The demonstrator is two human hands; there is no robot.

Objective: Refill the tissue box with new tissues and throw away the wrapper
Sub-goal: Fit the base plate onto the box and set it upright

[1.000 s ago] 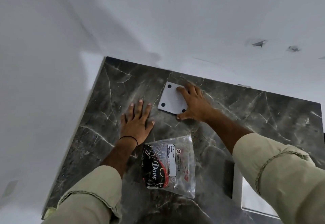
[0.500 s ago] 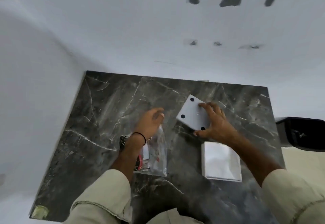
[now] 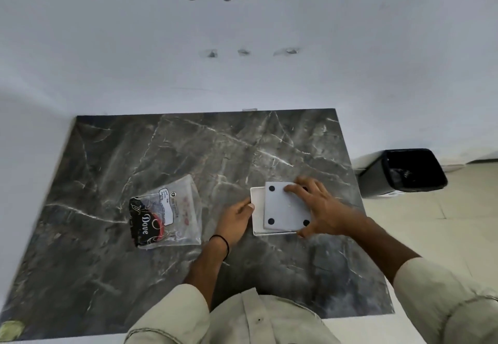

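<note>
white tissue box [image 3: 257, 210] sits upside down on the dark marble table [image 3: 167, 154], right of centre, open side up. its square base panel [image 3: 285, 206] with four black dot feet lies on top, shifted right and a bit skewed, so a strip of the box opening shows along the left and near edges. not seated yet.

right hand [image 3: 320, 210] is spread over the panel's right side, fingers on its top face, thumb hooked at the near right corner, pressing or sliding it. left hand [image 3: 237, 218] touches the box's left wall, thumb against the rim, steadying it; can't tell if it's a real grip or just a brace. black band on the left wrist.

clear plastic wrapper [image 3: 168, 213] with dove print and white label lies flat just left of the left hand, apart from the box. looks empty, so tissues are likely already inside, though the box contents can't be seen.

black bin [image 3: 404, 172] with a dark liner stands on the tiled floor past the table's right edge, well apart from the wrapper.

step: closing the box base after the refill. next move calls for sliding the panel left to square it with the walls, then pushing down evenly while the left hand holds the box; after that flip the box upright, pick up the wrapper and carry it across to the bin.
</note>
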